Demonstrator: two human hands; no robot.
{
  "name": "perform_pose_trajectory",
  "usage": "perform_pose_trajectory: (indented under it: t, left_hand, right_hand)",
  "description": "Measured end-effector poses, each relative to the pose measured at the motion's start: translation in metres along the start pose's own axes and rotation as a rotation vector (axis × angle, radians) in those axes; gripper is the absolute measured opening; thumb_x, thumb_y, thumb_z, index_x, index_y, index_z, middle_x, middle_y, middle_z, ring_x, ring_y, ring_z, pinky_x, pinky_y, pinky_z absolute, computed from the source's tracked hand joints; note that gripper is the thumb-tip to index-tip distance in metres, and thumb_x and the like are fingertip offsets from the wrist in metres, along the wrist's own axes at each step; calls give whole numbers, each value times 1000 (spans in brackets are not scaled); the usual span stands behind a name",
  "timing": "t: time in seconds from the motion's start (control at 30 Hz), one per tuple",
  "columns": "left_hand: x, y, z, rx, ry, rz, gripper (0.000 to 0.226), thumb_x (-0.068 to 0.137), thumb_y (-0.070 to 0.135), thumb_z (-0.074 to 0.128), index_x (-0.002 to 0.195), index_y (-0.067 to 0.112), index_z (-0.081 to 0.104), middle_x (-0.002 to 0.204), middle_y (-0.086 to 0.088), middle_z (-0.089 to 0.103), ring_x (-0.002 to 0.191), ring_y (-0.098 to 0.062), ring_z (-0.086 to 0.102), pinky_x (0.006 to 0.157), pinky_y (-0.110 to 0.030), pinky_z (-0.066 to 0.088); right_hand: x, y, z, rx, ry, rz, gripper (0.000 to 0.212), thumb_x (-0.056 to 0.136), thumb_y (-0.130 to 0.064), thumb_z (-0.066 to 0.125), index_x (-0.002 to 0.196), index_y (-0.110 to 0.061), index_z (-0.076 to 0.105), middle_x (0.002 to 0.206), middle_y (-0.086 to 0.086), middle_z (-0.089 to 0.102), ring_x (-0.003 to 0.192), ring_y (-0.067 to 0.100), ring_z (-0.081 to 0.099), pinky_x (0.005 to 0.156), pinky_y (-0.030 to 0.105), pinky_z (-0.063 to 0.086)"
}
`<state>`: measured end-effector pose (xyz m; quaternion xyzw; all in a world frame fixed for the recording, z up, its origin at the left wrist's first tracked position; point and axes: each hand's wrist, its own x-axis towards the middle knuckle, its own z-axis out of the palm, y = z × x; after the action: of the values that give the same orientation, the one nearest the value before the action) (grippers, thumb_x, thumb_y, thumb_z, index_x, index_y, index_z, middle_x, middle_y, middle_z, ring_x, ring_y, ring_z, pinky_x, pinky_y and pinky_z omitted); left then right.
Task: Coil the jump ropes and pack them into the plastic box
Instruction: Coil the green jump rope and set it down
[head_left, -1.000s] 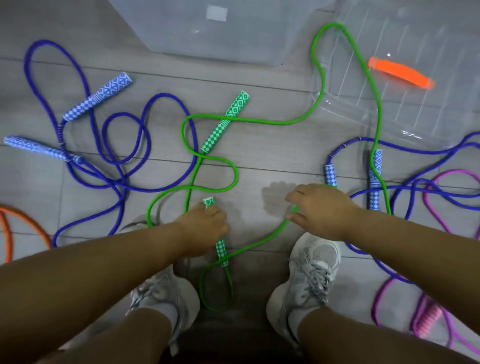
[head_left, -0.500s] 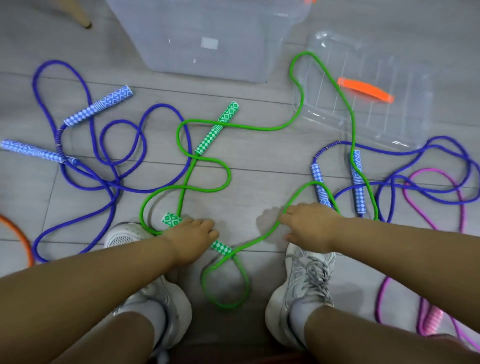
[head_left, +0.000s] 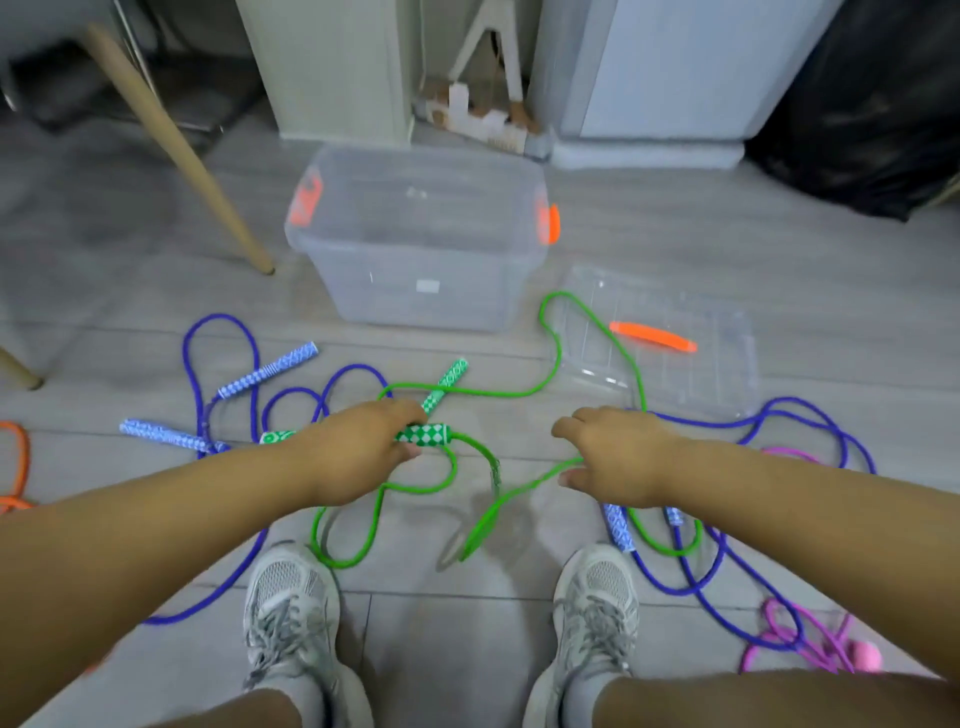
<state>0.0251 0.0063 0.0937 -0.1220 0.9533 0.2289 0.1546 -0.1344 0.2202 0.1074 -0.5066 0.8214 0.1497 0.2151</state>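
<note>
Where a second ago the green handle (head_left: 423, 435) lay flat on the floor under the left hand (head_left: 363, 452), it is now off the tiles and held level, with the fingers curled round it. The right hand (head_left: 618, 457) has come up as well, thumb and curled fingers pinching the green cord (head_left: 519, 486). The cord sags between the two hands and casts a shadow below. The view has risen too, bringing in the box and the room. My read: the pick-up is done and coiling has not yet begun. Most of this rope is still sprawled out. Its second handle (head_left: 448, 382) lies just beyond the left hand, and a far loop crosses the clear lid (head_left: 717, 384) beyond the right hand. The plastic box (head_left: 415, 296) stands open further out, between the hands, and no rope shows inside it. So every rope is still to pack. One blue rope (head_left: 221, 322) lies outboard of the left hand. Another blue rope (head_left: 810, 423) and a pink rope (head_left: 800, 644) lie under and outboard of the right forearm. An orange rope (head_left: 18, 457) sits at the far left edge. The floor (head_left: 457, 649) is grey tile, with grey trainers (head_left: 291, 608) planted nearest the camera. Past the box are a slanted wooden furniture leg (head_left: 182, 150), pale cabinets (head_left: 675, 67) and a black bag (head_left: 872, 104).
</note>
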Motion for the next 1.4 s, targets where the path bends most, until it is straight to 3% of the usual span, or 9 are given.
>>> perform_pose_trajectory:
  t: [0.2, 0.33, 0.43, 0.57, 0.67, 0.87, 1.03, 1.23, 1.4]
  left_hand:
    - [-48, 39, -45, -326, 271, 109, 13, 92, 24, 57, 102, 27, 51, 92, 0, 57, 85, -17, 51, 78, -26, 38]
    - [-79, 59, -55, -485, 322, 164, 32, 76, 58, 55, 103, 43, 52, 100, 3, 62, 95, -18, 58, 88, -30, 45]
    - [-96, 71, -57, -554, 413, 158, 13, 86, 38, 63, 98, 38, 57, 88, 2, 62, 76, -1, 55, 74, -12, 43]
    - [-112, 65, -59, -456, 499, 19, 6, 90, 21, 60, 95, 23, 57, 81, 3, 60, 69, -4, 54, 69, -14, 41]
    - [-122, 53, -66, -506, 553, -79, 14, 91, 16, 59, 83, 26, 52, 81, 0, 62, 83, -25, 59, 79, -29, 45]
    - [-132, 67, -64, -503, 433, -65, 20, 86, 17, 64, 96, 33, 56, 68, -3, 49, 57, -17, 43, 57, -29, 37]
    - [-123, 92, -57, -679, 381, 24, 23, 81, 1, 60, 84, 23, 59, 57, 1, 58, 59, -15, 55, 64, -31, 43]
    - [-125, 101, -63, -767, 550, 51, 16, 90, 18, 60, 74, 20, 62, 46, 14, 46, 42, -1, 38, 53, -22, 33]
    - [-129, 84, -63, -757, 624, -71, 23, 95, 22, 52, 72, 17, 56, 37, 14, 41, 37, -2, 36, 49, -22, 29]
  right_hand:
    - [-39, -35, -30, 423, 177, -45, 84, 83, -49, 61, 147, -20, 15, 144, 8, 35, 133, 26, 34, 108, 31, 30]
    - [-47, -51, -40, 601, 416, 35, 39, 89, -36, 56, 121, -15, 51, 119, 11, 55, 114, 27, 50, 87, 27, 36]
    - [-62, -52, -54, 580, 490, 42, 17, 95, -27, 48, 86, -14, 54, 86, 7, 57, 82, 23, 51, 64, 29, 27]
    - [-86, -45, -66, 584, 499, 72, 23, 96, -27, 46, 74, -21, 45, 90, 9, 69, 77, 22, 56, 63, 28, 38]
    - [-100, -37, -69, 517, 509, 102, 15, 95, -28, 48, 92, -16, 56, 93, 12, 65, 79, 25, 52, 69, 31, 41]
    - [-119, -52, -78, 608, 572, 25, 18, 95, -31, 47, 91, -16, 56, 82, 12, 61, 80, 27, 57, 72, 35, 46]
    - [-122, -76, -85, 645, 561, -66, 11, 95, -34, 48, 88, -26, 52, 81, 1, 67, 59, -1, 51, 57, 15, 40]
    - [-124, -69, -78, 322, 384, -2, 47, 85, -49, 58, 125, -25, 50, 111, 2, 65, 100, 23, 58, 80, 29, 44]
    - [-130, -51, -72, 134, 293, 92, 41, 87, -57, 48, 104, -21, 57, 85, 3, 61, 98, 25, 57, 71, 30, 40]
